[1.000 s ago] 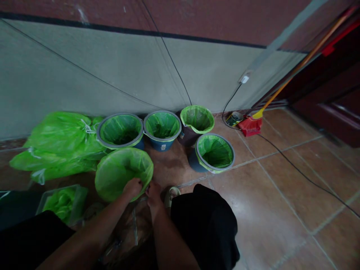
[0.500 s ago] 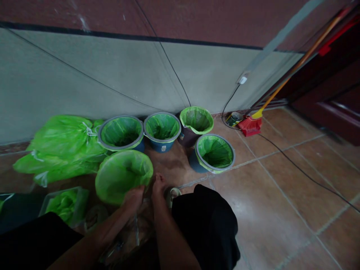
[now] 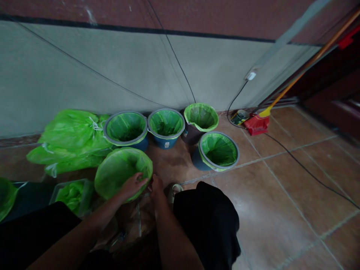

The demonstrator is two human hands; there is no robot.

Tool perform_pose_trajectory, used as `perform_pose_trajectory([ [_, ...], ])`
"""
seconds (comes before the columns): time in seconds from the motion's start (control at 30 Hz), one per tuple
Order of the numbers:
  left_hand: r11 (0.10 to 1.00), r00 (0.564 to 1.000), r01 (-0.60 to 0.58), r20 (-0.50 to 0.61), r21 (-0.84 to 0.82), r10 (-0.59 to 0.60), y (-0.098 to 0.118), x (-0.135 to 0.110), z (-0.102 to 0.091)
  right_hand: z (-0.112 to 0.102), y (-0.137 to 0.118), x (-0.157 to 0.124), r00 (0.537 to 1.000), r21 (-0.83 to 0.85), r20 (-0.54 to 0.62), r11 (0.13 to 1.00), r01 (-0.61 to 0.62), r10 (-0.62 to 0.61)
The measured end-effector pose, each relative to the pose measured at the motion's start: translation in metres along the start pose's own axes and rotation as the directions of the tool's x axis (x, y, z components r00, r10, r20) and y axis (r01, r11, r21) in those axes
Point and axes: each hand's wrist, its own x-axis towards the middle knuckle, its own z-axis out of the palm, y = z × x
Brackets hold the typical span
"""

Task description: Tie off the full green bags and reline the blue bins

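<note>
A small bin lined with a green plastic bag (image 3: 119, 170) stands on the tiled floor just in front of my knees. My left hand (image 3: 132, 184) rests on the near rim of that bin, fingers curled over the green bag's edge. My right hand (image 3: 156, 185) is at the bin's right side, fingers closed on the liner's edge at the rim. Both forearms reach forward from the bottom of the view.
Several more green-lined bins (image 3: 165, 123) stand against the wall, one nearer at the right (image 3: 218, 150). Full green bags (image 3: 70, 140) lie at the left, and a clear tub of green bags (image 3: 71, 195) sits near my left knee. A red broom (image 3: 257, 125) and black cables (image 3: 298, 161) lie at the right.
My left hand moved from below the rim up onto the bin's near edge. My right hand stayed beside the bin. The view shifted slightly to the left.
</note>
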Motion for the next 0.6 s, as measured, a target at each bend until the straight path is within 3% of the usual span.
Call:
perform_pose_trajectory([
  [0.17,0.998,0.998,-0.044,-0.052,0.049,0.047,0.008,0.012,0.021,0.000,-0.002,-0.002,0.999,0.021,0.025,0.999,-0.030,0.030],
  [0.37,0.998,0.998,-0.004,-0.066,0.058,0.008,-0.005,0.014,0.024,0.001,-0.002,0.001,0.999,0.023,0.030,1.000,-0.020,0.019],
  [0.6,0.992,0.999,0.030,0.009,0.120,-0.032,-0.006,0.024,0.026,-0.004,0.010,-0.001,0.991,-0.050,-0.020,0.990,0.134,-0.135],
])
